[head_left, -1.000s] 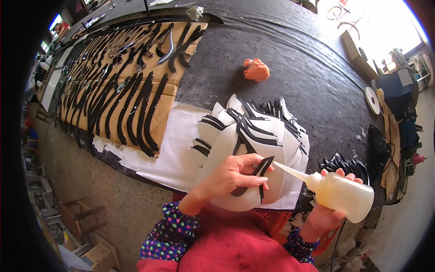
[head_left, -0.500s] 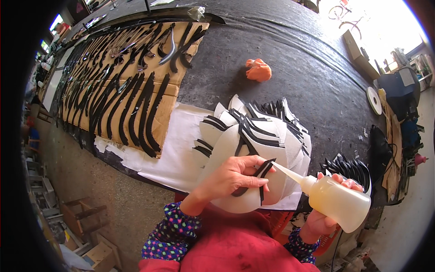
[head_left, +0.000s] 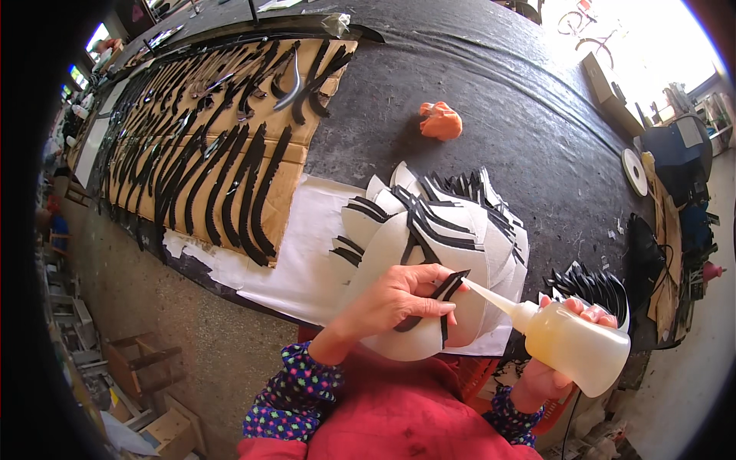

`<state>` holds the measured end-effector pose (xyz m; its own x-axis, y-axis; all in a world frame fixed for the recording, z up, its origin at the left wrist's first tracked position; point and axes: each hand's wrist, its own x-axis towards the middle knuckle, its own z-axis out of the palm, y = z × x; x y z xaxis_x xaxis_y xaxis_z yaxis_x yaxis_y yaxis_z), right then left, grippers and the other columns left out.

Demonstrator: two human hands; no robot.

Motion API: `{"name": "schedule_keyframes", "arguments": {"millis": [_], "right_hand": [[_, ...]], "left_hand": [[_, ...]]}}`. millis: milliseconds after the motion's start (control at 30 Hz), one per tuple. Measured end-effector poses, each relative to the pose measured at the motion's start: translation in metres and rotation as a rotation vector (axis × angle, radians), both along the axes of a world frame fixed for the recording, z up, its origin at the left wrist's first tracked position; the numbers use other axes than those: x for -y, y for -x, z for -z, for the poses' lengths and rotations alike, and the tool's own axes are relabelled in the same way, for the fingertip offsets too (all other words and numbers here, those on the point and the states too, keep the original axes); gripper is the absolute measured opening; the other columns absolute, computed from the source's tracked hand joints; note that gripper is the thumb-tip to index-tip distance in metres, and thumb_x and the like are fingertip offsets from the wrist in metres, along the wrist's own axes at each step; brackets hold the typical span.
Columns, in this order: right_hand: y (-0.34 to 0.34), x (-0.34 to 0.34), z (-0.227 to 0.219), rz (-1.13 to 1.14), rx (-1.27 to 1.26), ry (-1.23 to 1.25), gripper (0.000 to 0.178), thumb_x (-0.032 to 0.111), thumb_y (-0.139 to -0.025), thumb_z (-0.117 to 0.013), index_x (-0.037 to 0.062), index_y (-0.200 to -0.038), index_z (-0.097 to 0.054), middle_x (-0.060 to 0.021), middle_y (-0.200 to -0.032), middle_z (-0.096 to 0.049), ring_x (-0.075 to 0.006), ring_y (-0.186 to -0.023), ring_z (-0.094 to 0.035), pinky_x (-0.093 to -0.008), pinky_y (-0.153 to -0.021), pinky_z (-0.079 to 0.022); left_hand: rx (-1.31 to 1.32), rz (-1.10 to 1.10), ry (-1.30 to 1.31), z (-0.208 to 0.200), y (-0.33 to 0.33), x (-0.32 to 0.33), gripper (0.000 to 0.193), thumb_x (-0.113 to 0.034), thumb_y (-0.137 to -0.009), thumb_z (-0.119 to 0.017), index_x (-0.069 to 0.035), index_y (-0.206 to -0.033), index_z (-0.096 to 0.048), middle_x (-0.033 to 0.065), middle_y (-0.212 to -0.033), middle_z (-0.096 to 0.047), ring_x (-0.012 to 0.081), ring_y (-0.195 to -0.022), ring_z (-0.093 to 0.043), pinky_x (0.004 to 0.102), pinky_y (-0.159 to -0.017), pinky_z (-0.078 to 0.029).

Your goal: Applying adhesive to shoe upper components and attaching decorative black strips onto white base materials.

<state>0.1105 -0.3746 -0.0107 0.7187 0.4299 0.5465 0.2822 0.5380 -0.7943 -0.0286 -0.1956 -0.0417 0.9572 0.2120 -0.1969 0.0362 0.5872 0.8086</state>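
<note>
Over a pile of curved white panels (head_left: 383,253) with black strips on them, my left hand (head_left: 402,301) pinches a black strip (head_left: 454,284) between thumb and fingers. My right hand (head_left: 571,337) is wrapped round a translucent squeeze bottle (head_left: 576,346) partly filled with yellowish liquid. The bottle is tilted, its long pointed nozzle (head_left: 491,294) reaching left to the upper end of the strip. Whether liquid is coming out is too small to see. Beside the bottle lies a fanned stack of black strips (head_left: 589,285), partly hidden by my right fingers.
Cardboard (head_left: 295,165) covered with rows of curved black strips lies at the left of the dark table (head_left: 368,115). White paper (head_left: 307,230) is under the panels. An orange crumpled lump (head_left: 441,121) sits farther back. A white roll (head_left: 633,172) and a wooden stool (head_left: 146,364) flank the table.
My hands hold almost the same pose, with the nozzle still at the strip's end. The whole view has shifted very slightly.
</note>
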Motion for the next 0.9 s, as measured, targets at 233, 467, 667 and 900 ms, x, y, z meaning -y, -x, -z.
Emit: {"name": "schedule_keyframes", "arguments": {"millis": [233, 467, 667, 900], "right_hand": [[-0.0008, 0.0004, 0.0003, -0.026, 0.011, 0.0, 0.074, 0.038, -0.069, -0.076, 0.0114, -0.125, -0.034, -0.007, -0.109, -0.044, -0.0316, -0.108, -0.049, -0.0589, -0.089, -0.044], [0.0023, -0.0001, -0.0005, -0.049, -0.06, -0.014, 0.085, 0.04, -0.06, -0.082, 0.0115, -0.124, -0.034, -0.0071, -0.109, -0.045, -0.0311, -0.11, -0.049, -0.0594, -0.091, -0.043], [0.0024, 0.0017, 0.0004, -0.175, -0.067, -0.033, 0.088, 0.048, -0.06, -0.08, 0.0101, -0.125, -0.034, -0.005, -0.111, -0.041, -0.0262, -0.112, -0.048, -0.0537, -0.091, -0.045], [0.0029, -0.0001, 0.0, -0.149, -0.08, -0.035, 0.084, 0.044, -0.061, -0.08, 0.0104, -0.124, -0.034, -0.0046, -0.111, -0.042, -0.0257, -0.113, -0.047, -0.0539, -0.092, -0.044]], "left_hand": [[-0.028, -0.007, -0.037, 0.0006, -0.0029, 0.0017, 0.03, -0.007, -0.082, -0.064, -0.003, -0.111, -0.058, 0.004, -0.078, -0.067, -0.0006, -0.056, -0.048, 0.0146, -0.045, -0.032], [-0.023, -0.007, -0.02, 0.0, -0.0007, 0.001, 0.031, -0.008, -0.082, -0.064, -0.003, -0.111, -0.059, 0.0019, -0.077, -0.066, -0.0028, -0.051, -0.042, 0.0146, -0.041, -0.025], [-0.078, 0.01, -0.035, -0.002, 0.001, -0.0002, 0.031, -0.008, -0.082, -0.064, -0.002, -0.112, -0.059, 0.0024, -0.078, -0.067, -0.0019, -0.055, -0.046, 0.014, -0.043, -0.029], [-0.033, -0.014, -0.051, -0.001, -0.0013, 0.001, 0.031, -0.009, -0.082, -0.065, -0.001, -0.111, -0.06, 0.0035, -0.079, -0.067, -0.0004, -0.059, -0.05, 0.0138, -0.046, -0.032]]}}
